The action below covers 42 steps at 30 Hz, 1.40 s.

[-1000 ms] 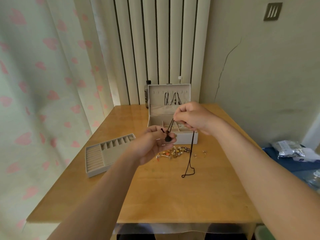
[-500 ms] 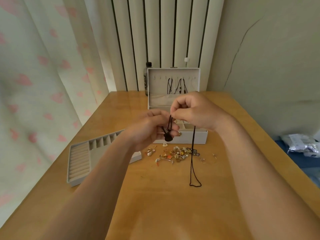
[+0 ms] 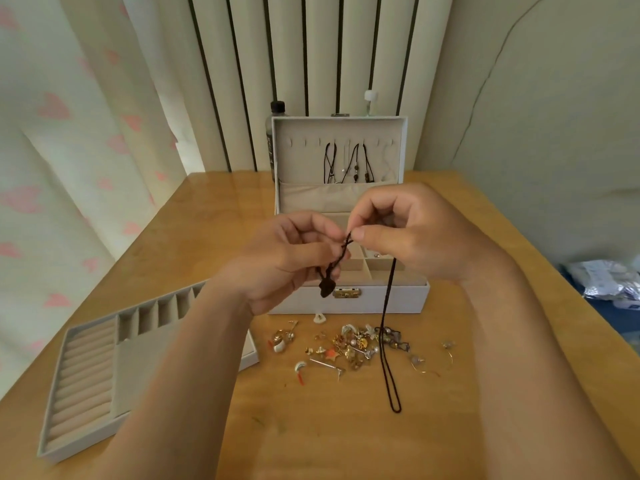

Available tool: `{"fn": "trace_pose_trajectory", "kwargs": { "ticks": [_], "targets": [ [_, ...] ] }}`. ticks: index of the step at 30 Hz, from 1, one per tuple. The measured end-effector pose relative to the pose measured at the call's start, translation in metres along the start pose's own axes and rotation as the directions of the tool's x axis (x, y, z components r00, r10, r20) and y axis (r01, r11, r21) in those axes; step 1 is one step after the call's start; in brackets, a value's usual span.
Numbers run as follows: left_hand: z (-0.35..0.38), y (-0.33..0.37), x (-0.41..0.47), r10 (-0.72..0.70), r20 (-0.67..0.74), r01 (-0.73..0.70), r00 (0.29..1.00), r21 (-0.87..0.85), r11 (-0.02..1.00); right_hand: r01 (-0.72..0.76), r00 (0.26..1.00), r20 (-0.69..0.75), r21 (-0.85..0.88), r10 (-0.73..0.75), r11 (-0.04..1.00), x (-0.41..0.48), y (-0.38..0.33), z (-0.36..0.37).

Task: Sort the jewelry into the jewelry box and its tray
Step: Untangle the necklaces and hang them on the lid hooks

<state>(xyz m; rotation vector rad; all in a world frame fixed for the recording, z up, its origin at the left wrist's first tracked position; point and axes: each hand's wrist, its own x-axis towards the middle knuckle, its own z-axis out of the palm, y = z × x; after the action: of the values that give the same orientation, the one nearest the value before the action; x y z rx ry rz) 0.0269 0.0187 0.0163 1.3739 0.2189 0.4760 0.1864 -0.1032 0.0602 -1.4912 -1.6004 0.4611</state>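
Both hands hold a black cord necklace (image 3: 387, 327) above the table. My left hand (image 3: 287, 258) pinches the cord near its dark pendant (image 3: 326, 287), which hangs just below. My right hand (image 3: 408, 233) pinches the cord higher up, and a long loop dangles from it down to the tabletop. Behind the hands stands the open white jewelry box (image 3: 384, 299), with several dark necklaces (image 3: 349, 164) hung inside its raised lid. The grey tray (image 3: 90, 386) with ring rolls and slots lies at the left. A pile of loose jewelry (image 3: 349, 348) lies in front of the box.
The wooden table (image 3: 311, 438) has its front edge below the frame. A dark bottle (image 3: 275, 133) and a white-capped one (image 3: 370, 100) stand behind the box against the striped wall. Heart-print curtains hang at the left. Plastic bags (image 3: 606, 278) lie off the table's right side.
Both hands came closer together in front of the box, still holding the cord. The dangling loop now reaches the tabletop. The camera tilted down and nearer.
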Motion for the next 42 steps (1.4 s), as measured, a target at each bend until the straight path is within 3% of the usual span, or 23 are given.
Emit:
{"fn": "trace_pose_trajectory", "kwargs": {
  "ticks": [7,12,16,26,32,37,42],
  "targets": [
    [0.002,0.005,0.004,0.016,-0.126,-0.005,0.992,0.089,0.996,-0.045,0.997,-0.058,0.016,0.045,0.999,0.001,0.011,0.003],
    [0.002,0.01,0.003,0.116,-0.196,-0.006,0.974,0.489,0.872,-0.061,0.996,-0.059,0.042,0.063,0.997,0.003,0.013,0.007],
    [0.001,0.01,0.005,0.204,-0.205,-0.03,0.957,0.629,0.777,-0.071,0.995,-0.063,0.093,0.077,0.993,0.004,0.014,0.009],
    [0.008,0.016,0.001,0.294,-0.163,-0.171,0.942,0.521,0.836,0.034,0.992,-0.125,0.457,0.026,0.889,0.007,0.016,0.02],
    [0.005,0.015,0.001,0.302,-0.145,-0.209,0.942,0.45,0.868,-0.107,0.987,-0.014,0.685,0.16,0.721,0.009,0.011,0.021],
    [0.006,0.015,0.001,0.31,-0.136,-0.22,0.941,0.452,0.865,-0.163,0.979,0.041,0.741,0.199,0.652,0.01,0.011,0.022],
    [0.005,0.015,0.005,0.321,-0.217,-0.179,0.922,0.495,0.85,-0.15,0.979,-0.009,0.647,0.205,0.748,0.011,0.012,0.023]
  ]
}}
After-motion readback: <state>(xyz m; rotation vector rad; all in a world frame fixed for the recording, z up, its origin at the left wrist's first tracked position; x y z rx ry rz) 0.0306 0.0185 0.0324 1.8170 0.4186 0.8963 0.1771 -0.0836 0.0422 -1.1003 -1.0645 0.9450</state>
